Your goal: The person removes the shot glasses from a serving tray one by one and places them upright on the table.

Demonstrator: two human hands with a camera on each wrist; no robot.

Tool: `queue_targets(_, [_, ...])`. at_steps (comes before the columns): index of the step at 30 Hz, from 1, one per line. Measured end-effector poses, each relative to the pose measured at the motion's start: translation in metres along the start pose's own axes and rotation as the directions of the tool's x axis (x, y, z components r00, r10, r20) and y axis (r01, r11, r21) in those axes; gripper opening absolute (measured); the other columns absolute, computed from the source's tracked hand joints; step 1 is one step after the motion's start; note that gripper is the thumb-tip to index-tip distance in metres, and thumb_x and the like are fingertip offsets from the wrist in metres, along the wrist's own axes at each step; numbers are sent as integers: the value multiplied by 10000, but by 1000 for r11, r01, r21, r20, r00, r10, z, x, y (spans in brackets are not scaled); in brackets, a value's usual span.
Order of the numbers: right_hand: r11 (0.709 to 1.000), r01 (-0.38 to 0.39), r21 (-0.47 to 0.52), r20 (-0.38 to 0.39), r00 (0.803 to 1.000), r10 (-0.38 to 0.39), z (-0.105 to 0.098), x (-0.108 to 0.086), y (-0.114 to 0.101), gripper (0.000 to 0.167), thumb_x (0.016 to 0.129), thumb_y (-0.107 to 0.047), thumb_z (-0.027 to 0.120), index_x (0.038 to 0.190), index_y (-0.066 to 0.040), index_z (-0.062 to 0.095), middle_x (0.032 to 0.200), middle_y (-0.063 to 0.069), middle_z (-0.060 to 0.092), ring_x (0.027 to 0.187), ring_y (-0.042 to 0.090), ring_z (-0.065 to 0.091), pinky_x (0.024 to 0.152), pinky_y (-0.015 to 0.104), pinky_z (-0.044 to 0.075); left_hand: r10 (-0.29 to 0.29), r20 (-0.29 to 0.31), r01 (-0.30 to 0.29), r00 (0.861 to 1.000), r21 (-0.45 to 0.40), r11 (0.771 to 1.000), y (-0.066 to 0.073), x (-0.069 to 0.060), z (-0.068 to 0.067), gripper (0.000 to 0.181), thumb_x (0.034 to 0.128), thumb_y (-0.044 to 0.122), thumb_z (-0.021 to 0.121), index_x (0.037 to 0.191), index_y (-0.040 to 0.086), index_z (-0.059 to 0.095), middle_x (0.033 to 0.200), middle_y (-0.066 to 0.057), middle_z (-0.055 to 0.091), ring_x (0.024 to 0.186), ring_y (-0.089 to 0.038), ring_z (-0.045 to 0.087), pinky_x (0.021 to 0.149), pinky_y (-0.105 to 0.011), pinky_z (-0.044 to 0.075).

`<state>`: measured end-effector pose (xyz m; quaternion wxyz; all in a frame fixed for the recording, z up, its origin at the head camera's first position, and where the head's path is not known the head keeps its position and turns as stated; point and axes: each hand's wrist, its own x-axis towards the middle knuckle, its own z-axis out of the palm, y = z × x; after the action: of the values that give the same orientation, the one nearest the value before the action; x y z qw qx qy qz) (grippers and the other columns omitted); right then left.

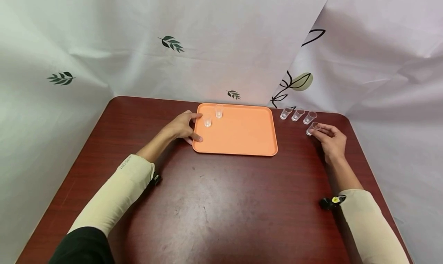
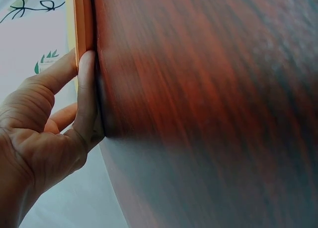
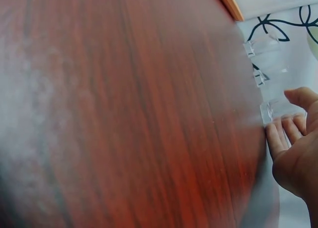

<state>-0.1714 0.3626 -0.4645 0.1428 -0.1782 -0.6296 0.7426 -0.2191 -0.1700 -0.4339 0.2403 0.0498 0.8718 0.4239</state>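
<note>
An orange tray (image 1: pixel 242 131) lies towards the back of the table, with two small clear cups standing upright near its far left corner: one cup (image 1: pixel 219 111) by the back rim, another cup (image 1: pixel 207 120) nearer the left rim. My left hand (image 1: pixel 181 126) grips the tray's left side, the thumb over the rim; the left wrist view also has this hand (image 2: pixel 54 114) at the tray's edge (image 2: pixel 83 19). To the right of the tray, my right hand (image 1: pixel 330 139) pinches a small clear cup (image 1: pixel 311 130) between thumb and fingers. It appears in the right wrist view too (image 3: pixel 298 143).
Beyond the held cup, three more clear cups stand in a row along the back edge: a left one (image 1: pixel 285 113), a middle one (image 1: pixel 297 114) and a right one (image 1: pixel 310 117). The dark red wooden table (image 1: pixel 221 202) meets a patterned white curtain (image 1: pixel 138 45) behind.
</note>
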Motion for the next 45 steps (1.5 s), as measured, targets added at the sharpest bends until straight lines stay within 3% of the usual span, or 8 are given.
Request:
queue_targets(15, [999,-8,-48,-56,998,5,-9,-8,0,399,807,138,935,1146,-46,831,901,-75,842,852,10,790,745,99,668,-6,7,6,1000,-1,1000,1,0,-1,1110,817,-17,1002,1754,116,421,1512,-204,416,703,-236,713,644,-370,744])
queue_targets(21, [1000,-5,-29,-38,999,4,-13,-16,-2,391,813,168,917,1124,-52,832,923,-43,863,866,24,810,759,122,684,-7,14,7,1000,2,1000,3,-1,-1,1110,820,-19,999,1756,111,416,1517,-211,416,693,-234,713,642,-369,744])
queue_targets(29, [996,-6,-90,-14,1000,5,-14,-28,-4,380,844,115,924,1168,-56,824,921,-93,860,876,-12,805,790,100,673,-7,6,7,1000,1,1000,2,0,-1,1109,813,-24,1003,1751,107,425,1502,-202,420,705,-233,708,641,-367,744])
queue_targets(36, [995,-3,-99,3,1000,3,-9,-35,-6,436,845,90,938,1247,-1,795,947,-90,863,901,-7,807,801,98,672,14,-13,-14,1000,1,1000,0,2,1,1118,798,-26,1013,1746,93,432,1483,-200,424,747,-241,700,629,-366,741])
queue_targets(45, [995,27,-95,78,997,-20,-1,-42,-5,413,865,91,924,1250,1,809,975,-90,865,894,-5,817,809,112,680,42,-40,-41,998,42,998,-2,2,4,1155,787,30,1040,1754,77,409,1506,-216,439,744,-256,675,594,-368,729])
